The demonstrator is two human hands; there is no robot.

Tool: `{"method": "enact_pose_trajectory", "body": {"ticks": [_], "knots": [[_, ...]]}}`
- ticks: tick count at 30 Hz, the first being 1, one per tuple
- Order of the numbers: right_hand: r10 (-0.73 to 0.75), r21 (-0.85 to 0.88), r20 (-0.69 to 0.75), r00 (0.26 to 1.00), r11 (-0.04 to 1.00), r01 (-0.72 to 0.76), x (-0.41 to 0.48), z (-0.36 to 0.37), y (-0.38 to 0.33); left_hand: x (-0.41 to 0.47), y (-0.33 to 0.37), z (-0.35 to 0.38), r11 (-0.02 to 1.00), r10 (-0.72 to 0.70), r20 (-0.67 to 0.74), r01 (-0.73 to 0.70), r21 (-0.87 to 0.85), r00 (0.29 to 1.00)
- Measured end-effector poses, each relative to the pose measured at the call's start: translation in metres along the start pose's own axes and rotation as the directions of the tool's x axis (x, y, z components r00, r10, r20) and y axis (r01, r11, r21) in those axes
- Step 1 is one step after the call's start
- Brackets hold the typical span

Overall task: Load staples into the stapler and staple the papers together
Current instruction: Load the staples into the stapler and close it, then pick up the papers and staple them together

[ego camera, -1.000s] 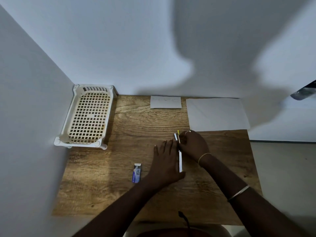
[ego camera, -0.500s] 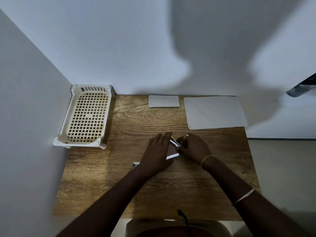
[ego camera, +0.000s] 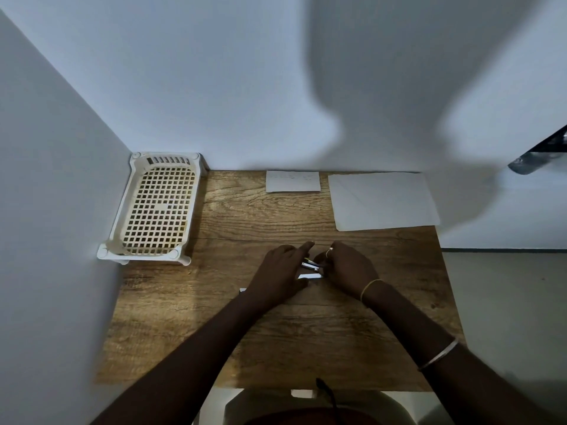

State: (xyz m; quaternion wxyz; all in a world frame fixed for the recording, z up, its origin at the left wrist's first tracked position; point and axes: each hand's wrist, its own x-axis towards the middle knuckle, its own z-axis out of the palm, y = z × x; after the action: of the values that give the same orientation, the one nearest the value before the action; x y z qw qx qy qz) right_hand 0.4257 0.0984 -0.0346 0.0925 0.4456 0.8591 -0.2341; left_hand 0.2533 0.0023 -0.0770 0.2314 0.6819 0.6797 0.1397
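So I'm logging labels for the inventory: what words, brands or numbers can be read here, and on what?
None can be read.
Small paper at the back of the table: faint marks, too blurred to read.
Large paper: blank.
Stapler between the hands: no legible text.
Basket: no label visible.

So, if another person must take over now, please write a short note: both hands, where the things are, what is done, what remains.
Left hand: on the stapler at mid-table, holding it.
Right hand: also on the stapler, fingers pinched at it; whether it holds staples cannot be told.
Papers: lying flat at the far right of the table, untouched. A small card lies beside them.
Basket: far left, nothing visible in it.
Done: stapler is in hand. Left: finish loading, close it, staple the papers.
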Motion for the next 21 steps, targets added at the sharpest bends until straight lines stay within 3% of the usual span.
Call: {"method": "enact_pose_trajectory", "body": {"ticks": [8, 13, 16, 21], "knots": [[0.001, -0.007, 0.004, 1.0, 1.0, -0.001, -0.006, 0.002, -0.004, -0.003, -0.003, 0.004, 0.999, 0.031, 0.005, -0.031, -0.022, 0.999], [0.008, 0.026, -0.101, 0.995, 1.0, -0.005, 0.005, -0.011, -0.004, 0.003, -0.005, -0.019, 0.998, -0.012, -0.062, 0.008, -0.057, 0.998], [0.001, 0.009, -0.123, 0.992, 1.0, 0.0, 0.03, -0.024, -0.005, 0.02, -0.015, -0.038, 0.999, -0.011, -0.092, 0.014, 0.029, 0.996], [-0.026, -0.106, -0.044, 0.999, 0.994, 0.021, 0.089, -0.04, -0.013, 0.064, -0.038, -0.06, 0.961, -0.166, 0.055, 0.149, 0.233, 0.985]]}}
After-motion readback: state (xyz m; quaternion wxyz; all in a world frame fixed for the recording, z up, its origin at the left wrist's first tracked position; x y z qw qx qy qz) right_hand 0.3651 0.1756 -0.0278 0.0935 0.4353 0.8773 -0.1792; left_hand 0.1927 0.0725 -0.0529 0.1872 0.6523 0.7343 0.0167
